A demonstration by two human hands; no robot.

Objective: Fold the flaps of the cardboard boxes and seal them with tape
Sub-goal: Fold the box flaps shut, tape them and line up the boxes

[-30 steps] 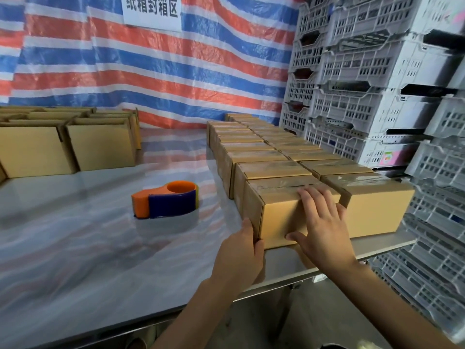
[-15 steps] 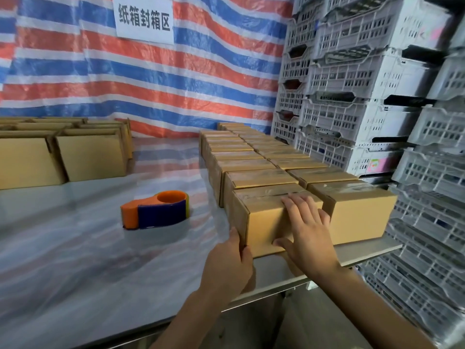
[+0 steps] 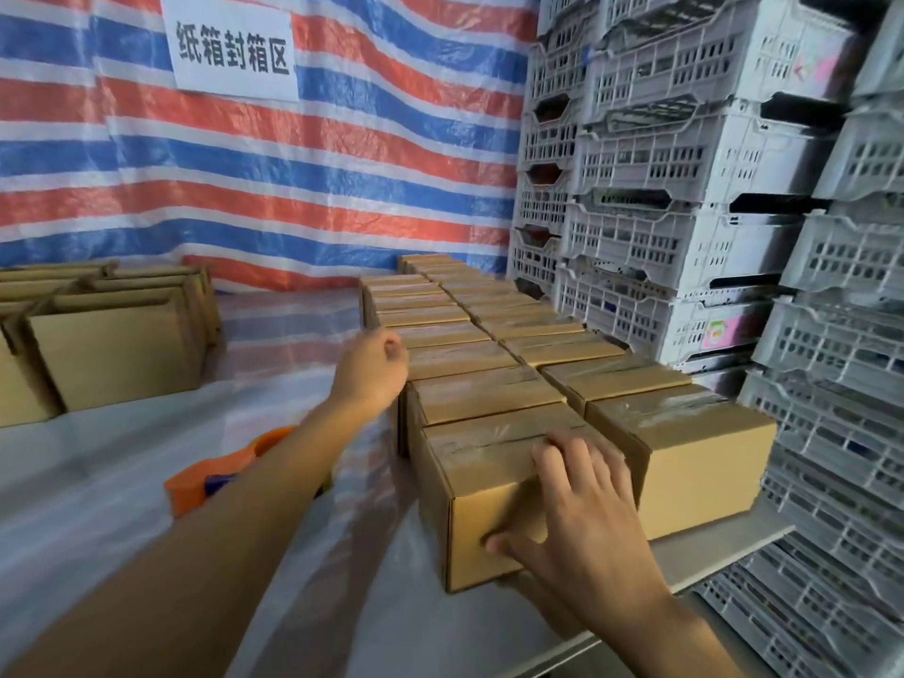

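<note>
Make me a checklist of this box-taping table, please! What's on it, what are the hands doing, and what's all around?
Surface: shiny grey table.
Job's things: two rows of taped boxes; nearest box by the table's front edge; open boxes at far left; orange-and-blue tape dispenser, partly hidden behind the left forearm.
Clutter: nothing seen.
Hands: left hand raised beside the left row, fingers curled, nothing seen in it; right hand rests on the nearest box's front, fingertips over its top edge.
Cables: nothing seen.
Surroundings: striped tarpaulin with a white sign behind; stacked grey crates at right.
</note>
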